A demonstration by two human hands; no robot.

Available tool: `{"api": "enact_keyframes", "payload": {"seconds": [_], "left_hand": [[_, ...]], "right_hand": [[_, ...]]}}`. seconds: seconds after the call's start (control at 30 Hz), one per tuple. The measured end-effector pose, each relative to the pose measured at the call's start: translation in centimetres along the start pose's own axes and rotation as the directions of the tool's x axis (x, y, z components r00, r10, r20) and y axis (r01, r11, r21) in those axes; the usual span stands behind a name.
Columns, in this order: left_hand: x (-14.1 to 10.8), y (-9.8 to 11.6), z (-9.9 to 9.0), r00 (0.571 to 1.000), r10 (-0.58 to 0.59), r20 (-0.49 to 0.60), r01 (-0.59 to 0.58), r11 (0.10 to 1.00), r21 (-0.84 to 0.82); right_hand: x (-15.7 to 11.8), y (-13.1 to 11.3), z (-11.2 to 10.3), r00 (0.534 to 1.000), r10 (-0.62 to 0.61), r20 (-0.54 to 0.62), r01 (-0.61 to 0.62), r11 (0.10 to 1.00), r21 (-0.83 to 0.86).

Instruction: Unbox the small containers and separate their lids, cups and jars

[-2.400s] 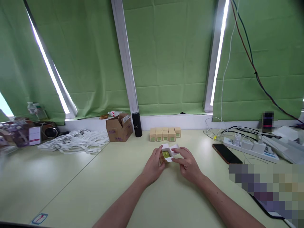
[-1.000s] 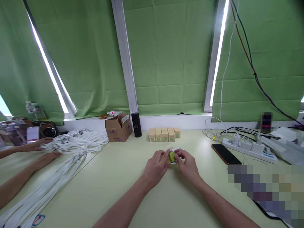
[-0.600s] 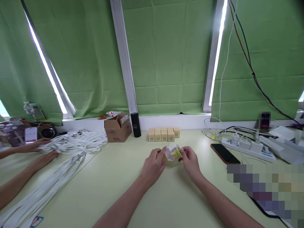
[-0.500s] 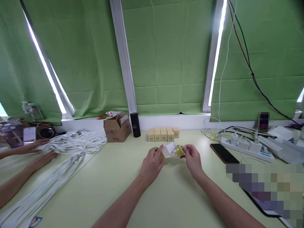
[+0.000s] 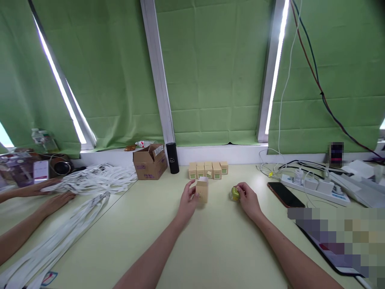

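Small box and little green jar are apart, one at each hand

The little green jar point(image 5: 235, 194) is outside the small box point(image 5: 202, 192), with bare tabletop point(image 5: 219, 208) between the two. The right hand point(image 5: 250, 203) has the jar pinched between thumb and fingertips, over the table and short of the phone point(image 5: 285, 195). It looks partly clear and partly yellow-green.

The small box is upright, its top flap raised, in front of the row of light-brown boxes point(image 5: 200, 172). The left hand point(image 5: 186, 204) is at its left side, fingers slightly curled and a little parted, with the thumb close against the cardboard. The fingers are small in this view, so I cannot tell whether they grip the box or merely touch it.

Farther back stand a black bottle point(image 5: 173, 159) and a bigger cardboard carton point(image 5: 149, 166) with loose flaps. A white power strip point(image 5: 317, 192) lies beyond the phone. Over on the left, another person's hands point(image 5: 57, 204) rest by a heap of white straps point(image 5: 96, 178), well apart from the jar and box.
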State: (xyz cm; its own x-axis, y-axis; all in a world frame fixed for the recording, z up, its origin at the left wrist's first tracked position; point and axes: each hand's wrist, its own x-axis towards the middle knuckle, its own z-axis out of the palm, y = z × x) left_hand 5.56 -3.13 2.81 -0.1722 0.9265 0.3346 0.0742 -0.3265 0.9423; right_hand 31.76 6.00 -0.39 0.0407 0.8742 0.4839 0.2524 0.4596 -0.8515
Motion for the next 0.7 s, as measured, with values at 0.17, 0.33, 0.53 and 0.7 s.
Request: {"api": "enact_keyframes", "payload": {"seconds": [0.17, 0.33, 0.53, 0.7], "left_hand": [[0.3, -0.4, -0.1, 0.988, -0.154, 0.003, 0.149, 0.949, -0.278], [0.1, -0.4, 0.0, 0.978, -0.204, 0.038, 0.199, 0.874, -0.443], [-0.3, 1.0, 0.4, 0.966, -0.221, 0.133, 0.258, 0.823, -0.506], [-1.1, 2.1, 1.3, 0.959, -0.195, 0.205, 0.274, 0.82, -0.503]], "right_hand": [[-0.3, 0.1, 0.4, 0.997, -0.045, 0.065, 0.049, 0.997, -0.063], [-0.4, -0.3, 0.1, 0.994, -0.079, 0.079, 0.089, 0.988, -0.126], [-1.6, -4.0, 0.1, 0.951, -0.309, -0.012, 0.303, 0.938, -0.167], [-4.7, -7.5, 2.7, 0.97, -0.08, 0.228, 0.045, 0.987, 0.156]]}}
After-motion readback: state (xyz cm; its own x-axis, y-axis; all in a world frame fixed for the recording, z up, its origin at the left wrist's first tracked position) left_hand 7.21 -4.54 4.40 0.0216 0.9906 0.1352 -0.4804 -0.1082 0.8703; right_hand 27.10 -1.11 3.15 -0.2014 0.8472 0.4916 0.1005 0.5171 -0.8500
